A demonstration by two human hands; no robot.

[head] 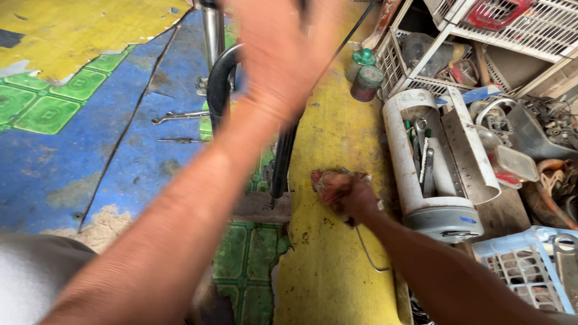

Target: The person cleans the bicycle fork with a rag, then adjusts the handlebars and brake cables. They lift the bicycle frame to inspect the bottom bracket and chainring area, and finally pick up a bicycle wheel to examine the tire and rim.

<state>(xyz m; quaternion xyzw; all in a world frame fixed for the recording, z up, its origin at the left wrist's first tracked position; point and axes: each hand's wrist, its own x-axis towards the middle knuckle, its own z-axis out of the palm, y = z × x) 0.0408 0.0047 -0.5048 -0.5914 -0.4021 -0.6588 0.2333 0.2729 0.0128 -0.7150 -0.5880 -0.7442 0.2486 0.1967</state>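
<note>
Left hand up at 12 o'clock, in front of the curved tube and upright rod. Right hand at centre, pressing a rag onto the floor. At 9 o'clock of the tube, a wrench, with a thin tool just below it. At 3 o'clock of the right hand, an open casing with tools inside. Behind it, at 1 o'clock, a wire rack; 2 jars just left of the rack. A basket at 4 o'clock.

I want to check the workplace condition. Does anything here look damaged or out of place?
Yes. The floor covering is damaged: its blue and yellow surface is worn away, showing green tiles and bare ground. A wrench lies loose on it. The right hand presses a rag on the floor.
</note>
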